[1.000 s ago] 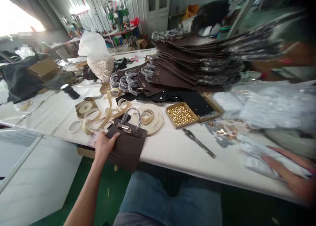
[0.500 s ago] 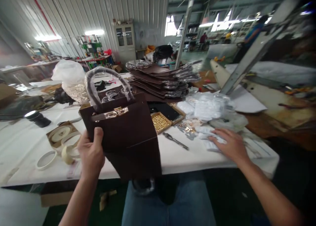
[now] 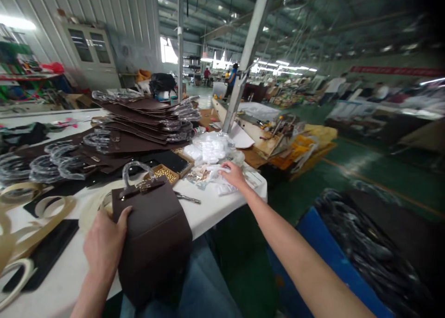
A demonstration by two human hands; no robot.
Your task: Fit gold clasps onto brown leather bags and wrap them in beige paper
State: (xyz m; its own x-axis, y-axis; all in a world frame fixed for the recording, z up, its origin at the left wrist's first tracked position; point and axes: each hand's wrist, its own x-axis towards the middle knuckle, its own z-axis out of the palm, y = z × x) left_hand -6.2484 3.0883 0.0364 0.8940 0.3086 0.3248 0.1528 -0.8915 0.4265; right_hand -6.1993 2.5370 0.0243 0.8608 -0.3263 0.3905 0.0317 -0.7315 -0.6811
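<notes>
My left hand (image 3: 106,237) is closed on the left edge of a dark brown handbag (image 3: 149,220), its thumb over the front. The bag tilts over my lap and the table edge. A plastic-wrapped handle (image 3: 135,167) arches from its top, above a metal clasp (image 3: 146,184). Out to the right, my right hand (image 3: 234,175) has thumb and fingers around a soft white packet (image 3: 219,169) beside a pile of white plastic packets (image 3: 210,149). Loose gold metal fittings (image 3: 200,174) lie left of that hand. A dark pen-like tool (image 3: 187,197) rests between the handbag and the packets.
Flat brown bag pieces (image 3: 139,118) with wrapped handles are stacked at the back. A box of gold studs (image 3: 165,173) sits behind the handbag. Tape rolls (image 3: 52,209) lie at left. A blue bin (image 3: 320,248) holding dark wrapped items stands at lower right, beyond a metal post (image 3: 246,54).
The view has swung right, bringing the blue bin into sight. The handbag has come lower and nearer, still in my left hand. My right hand remains at the white packets.
</notes>
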